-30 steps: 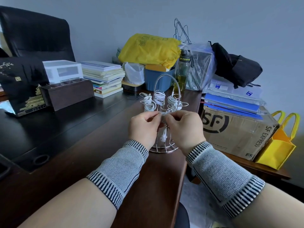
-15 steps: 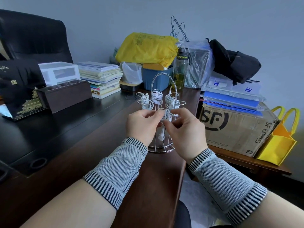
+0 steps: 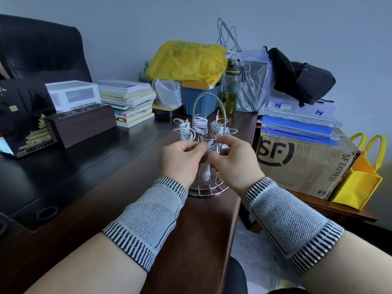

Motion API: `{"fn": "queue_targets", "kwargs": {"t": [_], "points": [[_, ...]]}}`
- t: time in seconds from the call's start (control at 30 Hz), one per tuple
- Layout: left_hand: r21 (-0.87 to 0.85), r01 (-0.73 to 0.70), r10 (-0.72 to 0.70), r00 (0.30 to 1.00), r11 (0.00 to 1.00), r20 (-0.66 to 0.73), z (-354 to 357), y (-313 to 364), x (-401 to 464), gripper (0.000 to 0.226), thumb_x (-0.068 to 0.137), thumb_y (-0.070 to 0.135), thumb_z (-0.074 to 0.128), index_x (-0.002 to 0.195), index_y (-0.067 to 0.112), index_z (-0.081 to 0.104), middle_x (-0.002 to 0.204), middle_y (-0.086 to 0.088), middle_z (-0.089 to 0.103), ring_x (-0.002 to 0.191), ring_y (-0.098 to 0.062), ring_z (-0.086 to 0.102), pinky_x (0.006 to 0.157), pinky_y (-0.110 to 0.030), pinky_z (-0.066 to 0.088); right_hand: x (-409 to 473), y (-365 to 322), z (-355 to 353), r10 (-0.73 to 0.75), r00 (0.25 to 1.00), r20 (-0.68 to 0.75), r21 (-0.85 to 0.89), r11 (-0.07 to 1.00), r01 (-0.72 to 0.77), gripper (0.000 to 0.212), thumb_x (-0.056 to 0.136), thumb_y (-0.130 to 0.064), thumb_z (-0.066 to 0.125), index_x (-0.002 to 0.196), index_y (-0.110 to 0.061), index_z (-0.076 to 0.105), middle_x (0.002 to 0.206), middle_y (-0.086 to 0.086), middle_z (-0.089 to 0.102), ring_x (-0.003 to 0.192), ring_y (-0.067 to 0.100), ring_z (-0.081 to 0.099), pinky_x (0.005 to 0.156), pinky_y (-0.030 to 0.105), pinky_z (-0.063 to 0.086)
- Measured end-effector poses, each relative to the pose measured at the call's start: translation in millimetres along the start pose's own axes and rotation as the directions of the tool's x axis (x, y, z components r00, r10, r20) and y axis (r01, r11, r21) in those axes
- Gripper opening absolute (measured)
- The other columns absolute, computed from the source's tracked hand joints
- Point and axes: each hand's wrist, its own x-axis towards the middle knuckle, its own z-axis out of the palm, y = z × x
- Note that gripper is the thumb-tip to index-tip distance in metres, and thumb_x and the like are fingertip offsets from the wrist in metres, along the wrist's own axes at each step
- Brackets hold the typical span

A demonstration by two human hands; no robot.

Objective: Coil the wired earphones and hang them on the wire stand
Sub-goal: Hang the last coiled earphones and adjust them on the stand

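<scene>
Dark wooden desk (image 3: pixel 84 158) carries a wire stand (image 3: pixel 209 187) near its right edge, with coiled white earphones (image 3: pixel 199 122) hung on its upper loops. Left hand (image 3: pixel 180 160) and right hand (image 3: pixel 235 162) meet before it, fingertips pinched on a white earphone cable (image 3: pixel 210 145); one earbud (image 3: pixel 205 177) dangles below.

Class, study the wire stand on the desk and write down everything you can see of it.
The wire stand is shiny silvery metal and stands upright near the right edge of the dark wooden desk. It has a round ringed base, thin upright rods, looped hooks around its top and a tall arched, spring-like handle. Coiled white earphones hang on several hooks. Both hands meet in front of it, hiding its middle.
</scene>
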Motion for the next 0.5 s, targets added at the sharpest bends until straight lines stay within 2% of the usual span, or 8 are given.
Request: {"fn": "queue_targets", "kwargs": {"t": [0.1,0.17,0.27,0.33,0.4,0.5], "points": [[0.008,0.001,-0.001,1.0,1.0,0.0,0,1,-1,0.016,0.073,0.034,0.078,0.073,0.018,0.077,0.07,-0.003,0.074,0.072,-0.021,0.072,0.076,-0.049,0.06,1,2,-2,-0.053,0.999,-0.003,-0.15,0.987,0.051,0.037,0.085,-0.027,0.066,0.12,-0.018,0.062,0.066,-0.01,0.054,0.053,0.001,0.045,0.066,0.024,0.041],[0.007,0.003,-0.003,1.0,1.0,-0.009,1,2,-2,0.016,0.071,0.035,0.079,0.071,0.018,0.076,0.069,-0.003,0.074,0.071,-0.022,0.072,0.076,-0.05,0.06,-4,2,-2,-0.092,0.995,-0.03,-0.217,0.973,0.083,0.035,0.086,-0.03,0.066,0.119,-0.021,0.063,0.06,-0.015,0.05,0.054,-0.001,0.045,0.068,0.021,0.041],[-0.002,0.018,-0.018,1.0,1.0,-0.004,1,5,-3,0.022,0.064,0.04,0.077,0.072,0.019,0.076,0.07,-0.003,0.074,0.073,-0.024,0.073,0.077,-0.049,0.06,-16,2,-3,-0.136,0.983,-0.123,-0.225,0.968,0.106,0.014,0.085,-0.033,0.067,0.097,-0.031,0.061,0.057,-0.015,0.053,0.055,-0.001,0.052,0.06,0.009,0.037],[-0.02,0.029,-0.029,1.0,0.999,0.011,0,6,-3,0.014,0.074,0.032,0.077,0.072,0.018,0.074,0.073,-0.004,0.075,0.073,-0.022,0.074,0.077,-0.044,0.06,-17,3,-4,-0.106,0.987,-0.121,-0.25,0.965,0.073,0.007,0.085,-0.032,0.068,0.083,-0.029,0.062,0.06,-0.015,0.056,0.059,0.001,0.055,0.061,0.012,0.039],[-0.037,0.041,-0.04,0.999,0.998,0.007,-2,6,-3,0.013,0.085,0.024,0.071,0.073,0.021,0.07,0.076,-0.003,0.074,0.071,-0.017,0.073,0.073,-0.037,0.061,-14,3,-8,-0.04,0.997,-0.061,-0.249,0.968,0.024,0.015,0.084,-0.027,0.068,0.07,-0.027,0.065,0.06,-0.013,0.061,0.062,0.005,0.059,0.064,0.019,0.043],[-0.058,0.049,-0.048,0.999,0.997,0.026,-3,6,-5,0.017,0.09,0.018,0.066,0.074,0.024,0.067,0.084,-0.004,0.075,0.072,-0.015,0.073,0.07,-0.032,0.06,-9,0,-16,-0.004,1.0,-0.012,-0.205,0.979,0.002,0.026,0.081,-0.021,0.07,0.058,-0.03,0.062,0.056,-0.012,0.061,0.055,0.004,0.055,0.059,0.021,0.044]]}}
